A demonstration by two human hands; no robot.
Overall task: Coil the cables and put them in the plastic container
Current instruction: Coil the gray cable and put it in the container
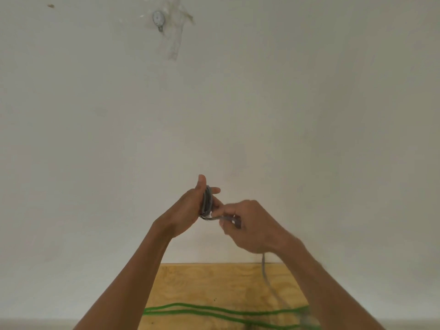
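A grey cable (207, 201) is wound in several loops around my left hand (190, 208), which is raised in front of the wall with its thumb up and its fingers round the loops. My right hand (252, 225) pinches the same cable just to the right of the coil. The loose end of the grey cable (264, 270) hangs down from under my right hand to the wooden table (202, 284). A green cable (214, 312) lies stretched across the table near its front. No plastic container is in view.
A pale wall (214, 103) fills most of the view behind the table. High on it sits a small round metal fitting (158, 19) with clear tape around it.
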